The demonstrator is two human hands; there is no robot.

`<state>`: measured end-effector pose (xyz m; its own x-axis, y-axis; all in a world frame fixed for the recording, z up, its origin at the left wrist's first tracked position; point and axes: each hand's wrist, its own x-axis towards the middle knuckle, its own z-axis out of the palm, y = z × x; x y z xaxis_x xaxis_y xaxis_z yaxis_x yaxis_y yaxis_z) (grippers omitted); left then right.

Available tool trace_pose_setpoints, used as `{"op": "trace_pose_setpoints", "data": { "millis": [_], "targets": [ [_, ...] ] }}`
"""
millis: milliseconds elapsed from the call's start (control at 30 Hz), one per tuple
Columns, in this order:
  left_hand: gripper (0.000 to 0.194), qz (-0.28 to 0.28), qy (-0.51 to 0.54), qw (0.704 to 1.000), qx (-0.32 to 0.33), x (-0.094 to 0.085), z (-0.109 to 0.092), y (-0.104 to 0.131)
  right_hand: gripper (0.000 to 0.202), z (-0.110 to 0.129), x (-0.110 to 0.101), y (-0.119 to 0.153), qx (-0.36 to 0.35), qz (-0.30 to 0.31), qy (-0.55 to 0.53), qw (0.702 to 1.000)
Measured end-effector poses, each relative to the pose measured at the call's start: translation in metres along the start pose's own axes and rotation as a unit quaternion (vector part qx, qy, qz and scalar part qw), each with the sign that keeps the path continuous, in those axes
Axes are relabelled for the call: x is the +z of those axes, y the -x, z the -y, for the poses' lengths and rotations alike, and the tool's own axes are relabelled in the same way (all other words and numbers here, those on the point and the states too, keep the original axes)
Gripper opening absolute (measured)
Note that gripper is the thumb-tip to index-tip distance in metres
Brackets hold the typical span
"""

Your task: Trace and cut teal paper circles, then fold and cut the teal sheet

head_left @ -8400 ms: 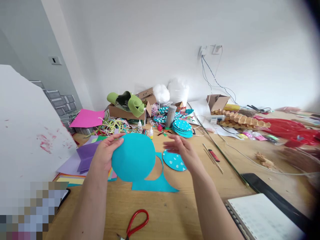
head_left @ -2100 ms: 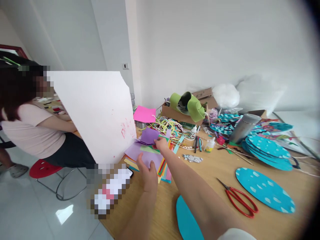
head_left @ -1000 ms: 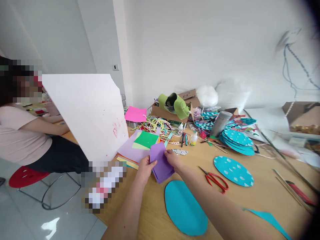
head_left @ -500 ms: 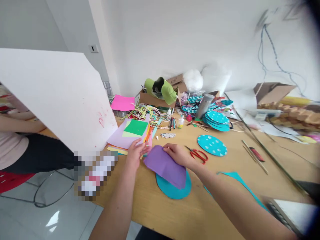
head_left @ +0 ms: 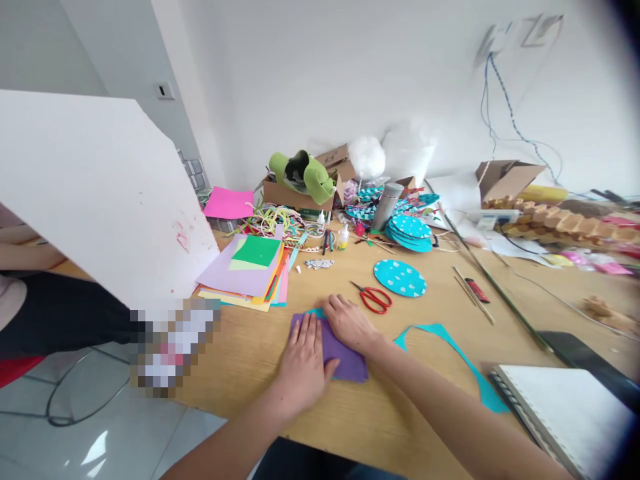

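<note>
A purple sheet of paper lies on the table over a teal oval; only slivers of the oval show around its edges. My left hand rests flat on the sheet's left part, fingers stretched out and thumb spread. At the upper edge, my right hand has its fingers bent down on the sheet, beside the exposed bit of oval; its fingertips are partly hidden. Red-handled scissors lie open just beyond my right hand. Farther back is a teal oval with pale spots.
A teal offcut and a spiral notebook lie to the right. Coloured paper is stacked at left, near a large white board. Glue bottles, a grey flask and a cardboard box stand behind. A person sits at far left.
The purple sheet has come down flat over the teal oval. My left hand has moved from the air onto it, and my right hand has lowered with the sheet. The view has shifted rightward.
</note>
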<state>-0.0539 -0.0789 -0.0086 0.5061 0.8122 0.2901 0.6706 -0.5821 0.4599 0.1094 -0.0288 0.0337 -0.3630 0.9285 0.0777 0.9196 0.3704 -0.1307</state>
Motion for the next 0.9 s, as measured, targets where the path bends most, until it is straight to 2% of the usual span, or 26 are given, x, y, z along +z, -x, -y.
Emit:
{"op": "trace_pose_setpoints", "data": {
  "millis": [100, 167, 233, 333, 433, 633, 767, 900],
  "targets": [
    [0.076, -0.003, -0.033, 0.999, 0.003, 0.005, 0.002, 0.003, 0.041, 0.012, -0.018, 0.009, 0.028, -0.052, 0.014, 0.998],
    [0.076, -0.010, -0.035, 0.999, 0.005, 0.005, 0.000, 0.000, 0.052, 0.026, -0.022, 0.021, -0.013, -0.097, -0.007, 0.995],
    [0.073, -0.008, -0.039, 0.999, -0.001, 0.005, -0.004, -0.003, 0.063, 0.038, -0.014, 0.034, -0.109, -0.088, -0.054, 0.989],
    [0.073, 0.043, -0.061, 0.997, -0.021, 0.003, -0.008, -0.006, 0.073, 0.044, 0.015, 0.049, -0.100, -0.070, -0.068, 0.990],
    [0.076, 0.096, -0.089, 0.991, -0.020, -0.002, -0.008, -0.004, 0.069, 0.032, 0.038, 0.056, -0.075, -0.055, -0.057, 0.994],
    [0.079, 0.098, -0.087, 0.991, -0.028, -0.014, -0.007, 0.002, 0.063, -0.005, 0.053, 0.065, -0.011, -0.058, -0.011, 0.998],
    [0.080, 0.102, -0.067, 0.992, -0.032, -0.018, -0.009, 0.002, 0.061, -0.009, 0.060, 0.069, 0.010, -0.064, -0.005, 0.998],
    [0.080, 0.096, -0.043, 0.994, -0.027, -0.018, -0.007, 0.003, 0.059, -0.009, 0.060, 0.065, 0.031, -0.048, -0.052, 0.997]
  ]
}}
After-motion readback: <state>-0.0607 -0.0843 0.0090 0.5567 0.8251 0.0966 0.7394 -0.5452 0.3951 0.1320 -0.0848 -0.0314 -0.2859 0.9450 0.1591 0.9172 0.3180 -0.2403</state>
